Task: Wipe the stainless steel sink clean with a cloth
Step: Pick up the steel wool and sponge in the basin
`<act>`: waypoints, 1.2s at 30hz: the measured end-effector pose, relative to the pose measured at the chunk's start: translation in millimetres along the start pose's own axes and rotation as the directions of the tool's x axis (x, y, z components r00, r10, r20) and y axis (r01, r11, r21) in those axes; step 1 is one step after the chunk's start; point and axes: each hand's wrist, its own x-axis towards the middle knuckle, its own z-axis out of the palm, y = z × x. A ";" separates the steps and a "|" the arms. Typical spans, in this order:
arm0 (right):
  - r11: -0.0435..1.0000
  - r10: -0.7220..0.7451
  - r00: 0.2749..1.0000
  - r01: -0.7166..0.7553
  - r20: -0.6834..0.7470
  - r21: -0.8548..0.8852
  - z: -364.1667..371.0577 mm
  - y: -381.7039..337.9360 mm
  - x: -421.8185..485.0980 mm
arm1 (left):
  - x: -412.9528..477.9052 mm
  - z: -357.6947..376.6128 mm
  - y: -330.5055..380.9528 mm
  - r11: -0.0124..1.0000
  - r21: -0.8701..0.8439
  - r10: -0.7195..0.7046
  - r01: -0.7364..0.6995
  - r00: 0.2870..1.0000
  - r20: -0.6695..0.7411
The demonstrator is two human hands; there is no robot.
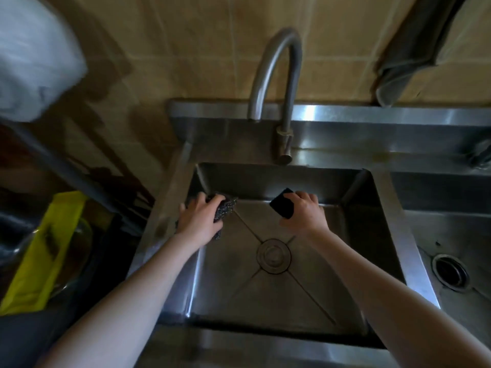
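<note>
The left hand curls its fingers over a dark, glittery scouring pad. The pad sticks out from under the palm toward the middle of the sink, low in the far left corner. The right hand grips a flat dark cloth pad, which juts out to the left of the knuckles near the foot of the back wall. Whether it touches the steel cannot be told. The two hands are well apart, with the drain nearer the person between the forearms. The curved tap rises behind the sink. A grey cloth hangs on the tiled wall to the right.
</note>
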 end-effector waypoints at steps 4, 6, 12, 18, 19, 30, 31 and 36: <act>0.997 -0.081 0.997 0.081 -0.007 -0.006 -27.7 -42.6 -24.0 | -38.8 -48.8 -21.1 0.998 0.046 -0.042 0.046 0.996 -0.083; 0.991 -0.131 0.991 0.131 -0.003 -0.010 -39.2 -64.0 -34.8 | -59.1 -69.9 -33.7 0.994 0.068 -0.081 0.088 0.991 -0.102; 0.957 -0.291 0.957 0.291 0.021 -0.012 -54.9 -137.7 -61.7 | -123.5 -123.1 -83.3 0.974 0.081 -0.191 0.211 0.960 -0.207; 0.874 -0.485 0.871 0.485 0.072 0.024 -49.4 -219.5 -84.9 | -192.9 -167.9 -136.6 0.931 0.075 -0.323 0.357 0.902 -0.288; 0.857 -0.515 0.854 0.514 0.075 0.034 -48.1 -233.9 -88.8 | -205.2 -174.1 -145.3 0.923 0.075 -0.340 0.378 0.890 -0.305; 0.642 -0.764 0.628 0.764 0.151 0.069 -40.8 -400.7 -159.3 | -359.6 -223.3 -232.5 0.741 0.013 -0.603 0.672 0.673 -0.429; 0.618 -0.782 0.604 0.783 0.156 0.066 -38.8 -414.9 -167.9 | -374.8 -226.6 -237.9 0.716 0.007 -0.627 0.698 0.647 -0.434; 0.528 -0.847 0.519 0.847 0.113 0.067 -25.3 -476.8 -215.6 | -450.7 -240.8 -262.1 0.602 -0.054 -0.739 0.797 0.530 -0.416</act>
